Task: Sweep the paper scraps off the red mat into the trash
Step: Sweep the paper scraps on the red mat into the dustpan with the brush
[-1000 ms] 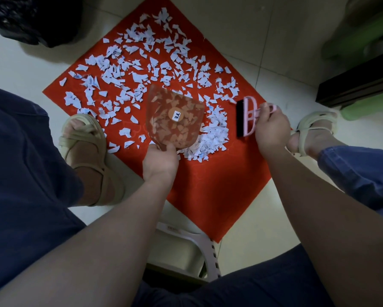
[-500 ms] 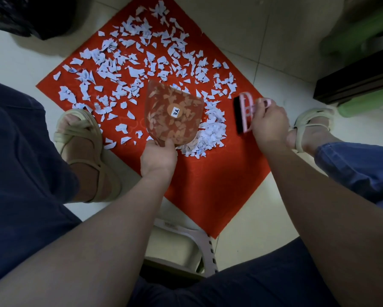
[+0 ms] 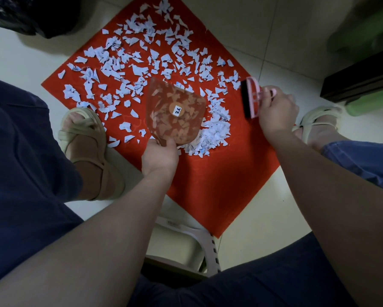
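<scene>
A red mat lies on the tiled floor, its far half strewn with several white paper scraps. A denser heap of scraps sits at the mat's middle. My left hand grips the handle of a translucent pink dustpan, tilted up on the mat just left of the heap, scraps showing through it. My right hand holds a small pink brush with black bristles at the mat's right edge, right of the heap. A black trash bag sits at the top left.
My sandalled feet rest either side of the mat, the left foot on its left edge, the right foot beyond its right corner. A white plastic stool is beneath me. Green and dark furniture stands at the right.
Both hands stay roughly in place with their tools; the brush has shifted slightly outward from the heap. The view has moved a little.
</scene>
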A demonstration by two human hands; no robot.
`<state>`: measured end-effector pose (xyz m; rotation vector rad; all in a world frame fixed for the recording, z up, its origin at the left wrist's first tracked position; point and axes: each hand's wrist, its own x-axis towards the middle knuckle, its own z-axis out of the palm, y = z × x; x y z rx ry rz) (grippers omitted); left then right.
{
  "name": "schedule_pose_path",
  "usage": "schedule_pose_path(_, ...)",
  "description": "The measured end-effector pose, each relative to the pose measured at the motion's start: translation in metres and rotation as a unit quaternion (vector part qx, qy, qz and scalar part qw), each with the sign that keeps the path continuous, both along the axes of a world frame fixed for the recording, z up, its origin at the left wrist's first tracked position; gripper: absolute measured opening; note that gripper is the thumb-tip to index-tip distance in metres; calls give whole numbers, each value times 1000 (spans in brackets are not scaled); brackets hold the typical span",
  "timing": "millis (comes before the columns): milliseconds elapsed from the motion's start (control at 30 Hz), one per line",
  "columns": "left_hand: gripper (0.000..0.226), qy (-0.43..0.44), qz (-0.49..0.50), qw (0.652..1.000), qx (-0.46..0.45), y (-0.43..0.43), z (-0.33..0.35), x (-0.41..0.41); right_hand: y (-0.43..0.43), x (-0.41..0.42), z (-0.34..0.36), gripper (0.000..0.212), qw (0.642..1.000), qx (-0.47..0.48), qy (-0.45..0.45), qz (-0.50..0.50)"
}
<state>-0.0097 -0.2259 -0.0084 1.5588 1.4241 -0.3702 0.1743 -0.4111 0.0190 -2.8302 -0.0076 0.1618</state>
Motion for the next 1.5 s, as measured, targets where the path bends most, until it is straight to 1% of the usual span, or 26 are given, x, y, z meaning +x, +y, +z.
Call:
schedule_pose_path(133, 40, 0, -4, 1000, 11, 1, 1, 1, -7, 12, -6, 39, 995, -48, 70, -52)
schedule_pose_path(233, 39, 6, -4, 1000, 14, 2, 1, 2, -9, 10, -9, 38, 993, -27, 110, -34)
schedule_pose_path(367, 36, 4, 0, 1000, 9, -2, 1, 4, -13, 4, -16, 39, 995, -16, 86, 39)
schedule_pose_path(500, 37, 2, -7, 1000, 8, -7, 2, 4, -14, 1, -14, 36, 998, -1, 41, 56)
schedule_pose_path(567, 37, 2, -7, 1000, 9, -7, 3, 4, -10, 3, -10, 36, 999, -20, -6, 36)
schedule_pose_path(633, 36, -1, -1, 1000, 7, -6, 4, 4, -7, 9, -10, 38, 999, -49, -11, -13)
schedule_pose_path(700, 35, -1, 5, 1000, 9, -4, 5, 3, -7, 18, -14, 39, 994, -49, 53, -79)
schedule_pose_path(767, 35, 0, 8, 1000, 12, -2, 5, 3, -12, 24, -19, 40, 984, -22, 124, -125)
schedule_pose_path(833, 34, 2, 9, 1000, 16, -1, 4, 3, -15, 25, -24, 43, 983, -3, 146, -109)
schedule_pose_path(933, 33, 0, 13, 1000, 20, -2, 5, 5, -14, 20, -26, 35, 990, 43, 125, -38)
schedule_pose_path(1000, 32, 1, 20, 999, 27, -3, 6, 6, -12, 15, -26, 33, 991, 59, 117, -2)
schedule_pose_path(1033, 32, 1, 25, 999, 30, -3, 6, 7, -11, 11, -27, 34, 992, 68, 107, 5)
schedule_pose_path(1100, 32, -1, 32, 999, 33, -4, 6, 9, -9, 6, -28, 35, 995, 79, 60, 1)
schedule_pose_path(1167, 30, -6, 41, 999, 29, -5, 7, 9, -8, 7, -28, 34, 998, 67, 8, -8)
schedule_pose_path(1200, 29, -8, 44, 999, 28, -5, 7, 10, -7, 11, -26, 33, 999, 53, -2, -15)
schedule_pose_path(1267, 27, -5, 44, 999, 29, -5, 7, 9, -8, 22, -24, 32, 999, 25, 25, -38)
schedule_pose_path(1333, 27, -1, 44, 999, 29, -5, 7, 10, -9, 29, -21, 32, 995, 24, 81, -53)
schedule_pose_path(1433, 29, -3, 52, 998, 26, -3, 5, 9, -9, 28, -20, 30, 991, 20, 130, -6)
schedule_pose_path(1500, 31, -3, 60, 998, 23, -3, 4, 10, -9, 25, -20, 29, 991, 12, 126, 35)
